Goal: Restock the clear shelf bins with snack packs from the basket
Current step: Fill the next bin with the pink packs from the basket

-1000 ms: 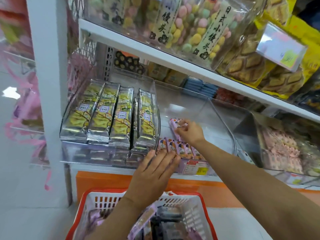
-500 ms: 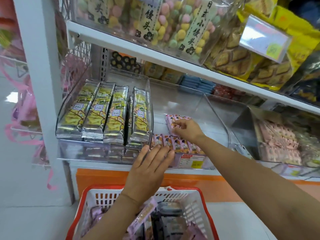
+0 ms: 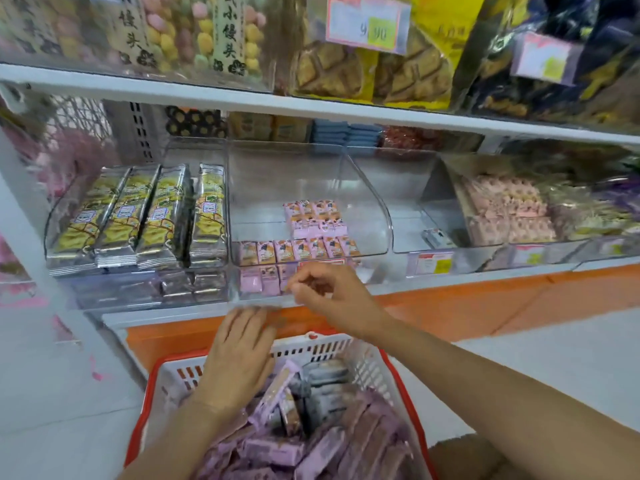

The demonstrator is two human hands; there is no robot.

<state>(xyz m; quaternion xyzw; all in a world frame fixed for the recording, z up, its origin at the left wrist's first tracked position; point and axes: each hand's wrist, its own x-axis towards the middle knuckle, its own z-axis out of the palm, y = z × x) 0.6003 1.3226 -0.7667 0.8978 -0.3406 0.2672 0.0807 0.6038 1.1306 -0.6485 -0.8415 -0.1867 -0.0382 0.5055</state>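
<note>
STOCK LOG, head cam, what I see from here:

1. Shelf unit [image 3: 311, 109]: white boards, above and beyond both sets of fingers.
2. Basket [image 3: 138, 427]: red rim, white lattice, under the L palm and below the R fingers. Heaped w/ purple snack packs [image 3: 346, 452]; none lifted.
3. Mid clear bin [image 3: 363, 188]: just beyond the R fingertips. Mostly bare inside.
4. Green-yellow packs [image 3: 138, 216]: neighbouring bin, up and left of the L fingers. Looks full.
5. L hand [image 3: 239, 355]: fingers straight, close together, flat over the basket's far rim. Holds nothing; tips blurred.
6. R hand [image 3: 332, 299]: fingers curled in, thumb near forefinger. Too blurred to tell whether anything is pinched.
7. Pink packs [image 3: 301, 251]: front row inside the bin just past the R fingers, w/ a small stack further back.

CHANGE: half a sec ago the R fingers were inside the bin, on that stack; now they're out in front of it. L hand was up at the bin front; it's now down at the basket.

MEANING, my read: one placement done, next is a fetch. Bin nowhere near full, basket has plenty left.
</note>
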